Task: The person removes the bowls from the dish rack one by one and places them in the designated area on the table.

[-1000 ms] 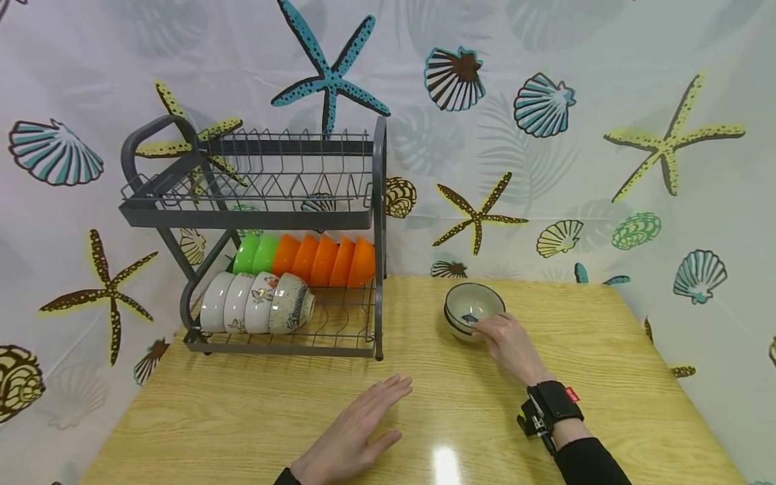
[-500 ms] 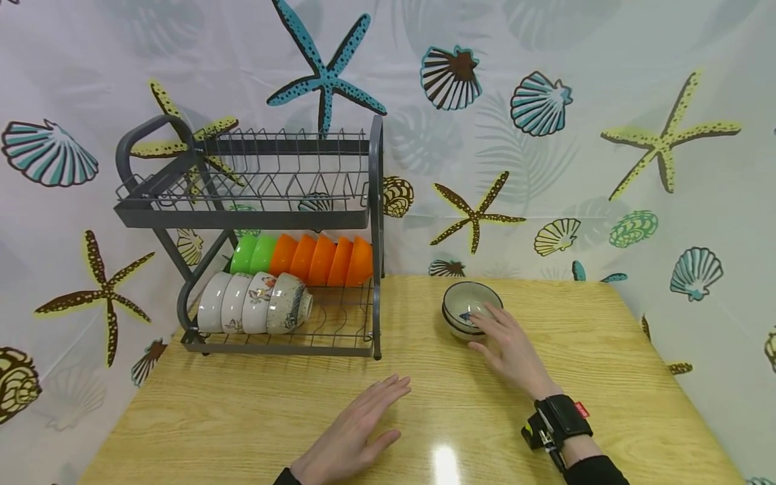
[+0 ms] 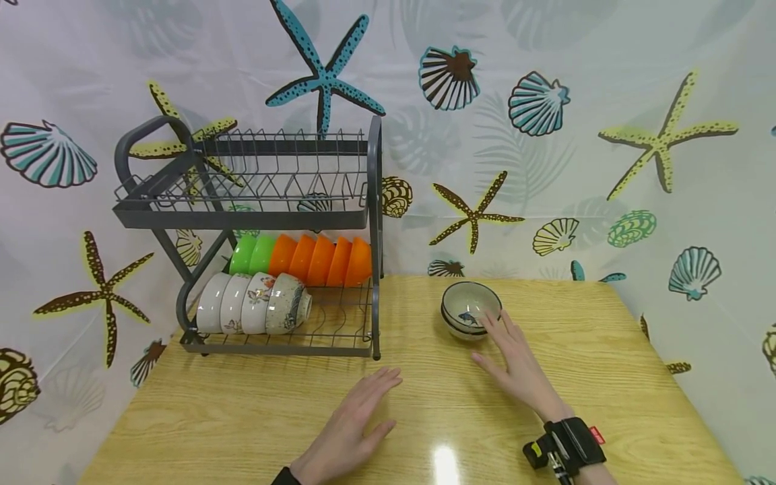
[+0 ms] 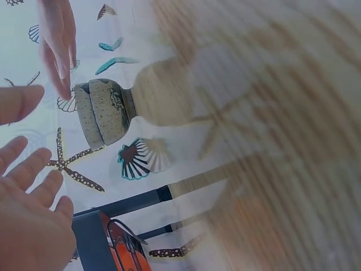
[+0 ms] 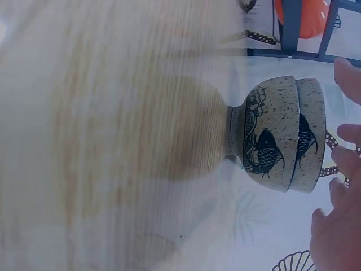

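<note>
Two speckled bowls with a dark fish pattern, one nested in the other, stand upright on the table. The upper bowl's pale inside faces up in the head view. My right hand is just in front of them, fingers spread and holding nothing; its fingertips overlap the near rim in the head view. Nearer the front, left of the bowls, my left hand is held out with straight fingers and nothing in it. The left wrist view also shows the stacked bowls from the side.
A dark two-tier dish rack stands at the left on the wooden table. On its lower tier are white bowls, another speckled bowl, green bowls and several orange bowls. A shell-patterned cloth hangs behind.
My right hand has let go of the nested bowls' rim, spread its fingers and drawn back toward me. The left hand has barely shifted. The bowls stay in place.
</note>
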Demonstrator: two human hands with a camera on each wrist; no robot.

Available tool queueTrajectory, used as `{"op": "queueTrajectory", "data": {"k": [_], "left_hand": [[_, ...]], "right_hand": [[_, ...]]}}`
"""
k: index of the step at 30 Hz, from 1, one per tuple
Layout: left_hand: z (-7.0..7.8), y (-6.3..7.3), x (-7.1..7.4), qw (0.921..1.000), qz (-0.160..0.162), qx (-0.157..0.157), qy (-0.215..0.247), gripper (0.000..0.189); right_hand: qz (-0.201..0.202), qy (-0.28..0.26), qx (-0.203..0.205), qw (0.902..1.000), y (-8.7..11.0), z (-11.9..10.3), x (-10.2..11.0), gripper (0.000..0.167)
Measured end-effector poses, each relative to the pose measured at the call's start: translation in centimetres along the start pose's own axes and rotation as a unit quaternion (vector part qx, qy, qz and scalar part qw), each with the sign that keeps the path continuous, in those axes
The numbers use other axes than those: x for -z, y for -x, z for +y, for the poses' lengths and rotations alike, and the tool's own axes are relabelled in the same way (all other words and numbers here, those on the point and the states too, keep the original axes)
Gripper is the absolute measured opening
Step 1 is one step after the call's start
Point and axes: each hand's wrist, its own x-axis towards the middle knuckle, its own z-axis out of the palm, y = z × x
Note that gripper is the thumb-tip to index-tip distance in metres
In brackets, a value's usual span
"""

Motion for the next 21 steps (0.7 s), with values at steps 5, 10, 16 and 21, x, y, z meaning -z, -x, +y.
{"op": "queueTrajectory", "data": {"k": [5,10,16,21], "left_hand": [[-0.1,-0.1,0.0,0.9993,0.026,0.024,0.012,0.066],[-0.1,-0.3,0.4,0.9977,0.059,0.031,0.005,0.062],[-0.5,-0.5,1.2,0.9944,0.091,0.054,0.005,0.062],[-1.1,-0.9,2.3,0.9883,0.132,0.075,0.014,0.063]], "right_hand": [[-0.001,-0.028,-0.023,0.9993,0.7,-0.2,0.2,0.07],[0.001,-0.058,-0.047,0.9972,1.2,-0.5,0.3,0.068],[0.0,-0.088,-0.077,0.9932,1.9,-0.7,0.6,0.069],[0.012,-0.107,-0.085,0.9905,2.6,-1.0,0.8,0.067]]}}
